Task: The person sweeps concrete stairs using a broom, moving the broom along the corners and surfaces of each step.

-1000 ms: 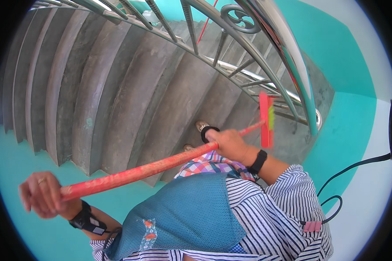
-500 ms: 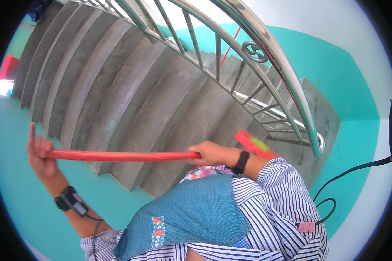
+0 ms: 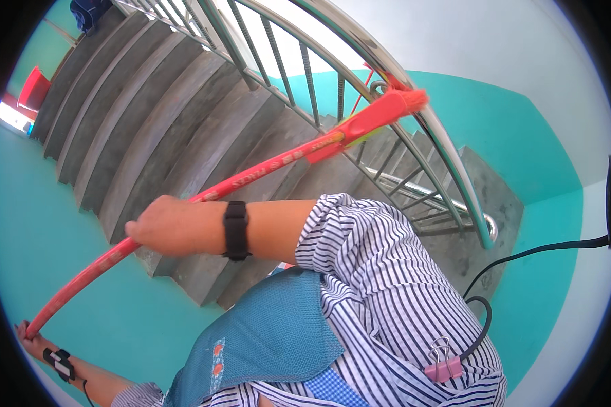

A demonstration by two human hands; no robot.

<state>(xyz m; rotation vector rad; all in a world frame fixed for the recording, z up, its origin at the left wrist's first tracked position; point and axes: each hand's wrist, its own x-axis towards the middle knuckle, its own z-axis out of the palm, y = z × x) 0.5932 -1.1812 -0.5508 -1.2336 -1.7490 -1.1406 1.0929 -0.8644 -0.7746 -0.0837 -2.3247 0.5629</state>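
I hold a red broom (image 3: pixel 268 166) with both hands, slanting across the stairs from lower left to upper right. Closed around the far end of its handle is my left hand (image 3: pixel 30 339), at the lower left edge of view. Farther along, my right hand (image 3: pixel 166 225) grips the handle with the arm crossing in front of my body. The red and green broom head (image 3: pixel 380 117) is raised at the metal railing, overlapping its bars and top rail; whether it touches them I cannot tell.
Grey concrete steps (image 3: pixel 176 129) run from the upper left to the right. A curved metal railing (image 3: pixel 448 146) borders them. Turquoise and white walls (image 3: pixel 102 271) stand on both sides. A red bucket-like object (image 3: pixel 34 89) and a dark blue item (image 3: pixel 88 13) are at the top left.
The broom has swung from level to slanted, its head rising from beside my right arm to the railing. My right hand moved left, my left hand down and left.
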